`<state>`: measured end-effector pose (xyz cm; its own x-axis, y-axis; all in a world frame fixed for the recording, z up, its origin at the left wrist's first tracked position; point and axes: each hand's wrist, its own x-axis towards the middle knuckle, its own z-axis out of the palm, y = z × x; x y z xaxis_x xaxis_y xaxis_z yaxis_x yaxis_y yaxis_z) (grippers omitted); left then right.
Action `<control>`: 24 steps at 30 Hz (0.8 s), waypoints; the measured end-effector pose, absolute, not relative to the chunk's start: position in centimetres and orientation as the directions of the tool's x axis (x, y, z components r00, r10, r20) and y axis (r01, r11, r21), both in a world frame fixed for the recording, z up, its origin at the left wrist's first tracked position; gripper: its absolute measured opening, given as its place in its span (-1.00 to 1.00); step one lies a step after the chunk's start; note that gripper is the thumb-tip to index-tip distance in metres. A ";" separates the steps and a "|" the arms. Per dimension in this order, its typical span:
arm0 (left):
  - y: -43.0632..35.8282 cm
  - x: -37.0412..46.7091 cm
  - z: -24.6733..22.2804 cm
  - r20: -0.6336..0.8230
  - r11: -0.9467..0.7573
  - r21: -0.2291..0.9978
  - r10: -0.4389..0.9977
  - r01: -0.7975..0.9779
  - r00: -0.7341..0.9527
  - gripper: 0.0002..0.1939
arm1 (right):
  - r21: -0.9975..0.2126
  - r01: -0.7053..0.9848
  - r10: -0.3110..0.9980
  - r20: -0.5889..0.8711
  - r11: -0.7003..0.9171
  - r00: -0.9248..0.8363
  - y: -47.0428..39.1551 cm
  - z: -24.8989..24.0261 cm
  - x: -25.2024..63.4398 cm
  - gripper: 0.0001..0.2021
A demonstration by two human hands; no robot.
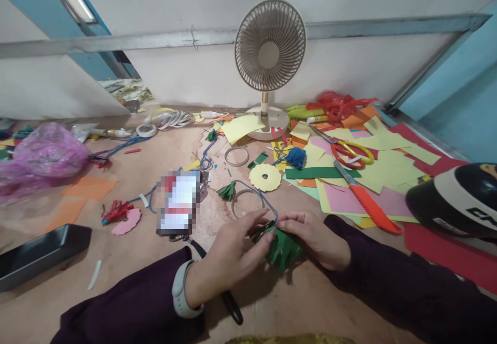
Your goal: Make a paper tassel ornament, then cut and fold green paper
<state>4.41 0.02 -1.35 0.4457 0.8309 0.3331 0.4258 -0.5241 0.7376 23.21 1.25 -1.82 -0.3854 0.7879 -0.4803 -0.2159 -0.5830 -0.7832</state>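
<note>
A fringed green paper tassel (286, 251) hangs low in front of me, its strips spread downward. My left hand (233, 248), with a pale watch band on the wrist, pinches its upper left side between thumb and fingers. My right hand (315, 234) is closed at the tassel's top right, where a blue cord (274, 210) comes out. Beyond my fingers, the cord runs to a ring (232, 204) lying beside a smaller green tassel (227, 191). Just past the ring is a yellow scalloped paper disc (254, 178) with a hole.
A phone (180, 204) lies left of centre, near a red tassel (117, 211) and a black case (44, 256). Scissors (345, 150) and an orange cutter (375, 209) rest on coloured paper at right. A fan (271, 46) stands behind; a dark bottle (446, 204) is far right.
</note>
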 end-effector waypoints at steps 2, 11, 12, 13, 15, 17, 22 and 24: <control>0.3 4.6 -1.4 0.222 -0.375 0.864 0.882 0.335 0.415 -0.76 | -0.771 -0.234 0.782 -0.480 -0.592 -0.396 1.0 -1.9 23.1 -0.70; 0.8 4.4 -1.9 0.142 -0.254 0.930 0.915 0.265 0.378 -0.89 | -0.755 -0.250 0.774 -0.490 -0.607 -0.400 0.4 -2.1 22.5 -0.67; 0.8 4.2 -1.9 0.163 -0.286 0.909 0.913 0.303 0.374 -0.89 | -0.755 -0.250 0.774 -0.489 -0.606 -0.402 0.4 -2.1 22.5 -0.67; 0.8 4.1 -1.9 0.197 -0.333 0.878 0.906 0.344 0.373 -0.89 | -0.755 -0.248 0.773 -0.488 -0.607 -0.405 0.5 -2.2 22.4 -0.68; 0.7 3.9 -1.8 0.284 -0.443 0.797 0.875 0.411 0.393 -0.89 | -0.753 -0.241 0.767 -0.493 -0.613 -0.409 0.5 -2.3 22.5 -0.68; 0.7 3.7 -1.7 0.351 -0.534 0.727 0.829 0.432 0.434 -0.86 | -0.748 -0.239 0.763 -0.501 -0.619 -0.408 0.4 -2.3 22.5 -0.68; 0.6 3.4 -1.8 0.427 -0.630 0.671 0.759 0.390 0.492 -0.79 | -0.739 -0.242 0.753 -0.501 -0.629 -0.427 0.5 -2.2 22.5 -0.69; 0.6 3.3 -1.9 0.437 -0.653 0.645 0.742 0.397 0.509 -0.79 | -0.739 -0.242 0.752 -0.499 -0.629 -0.432 0.5 -2.2 22.5 -0.69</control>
<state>3.33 0.59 -1.89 0.5086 0.7416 0.4375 0.3969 -0.6528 0.6452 22.53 0.48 -2.17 -0.4315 0.7518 -0.4985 -0.2418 -0.6288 -0.7390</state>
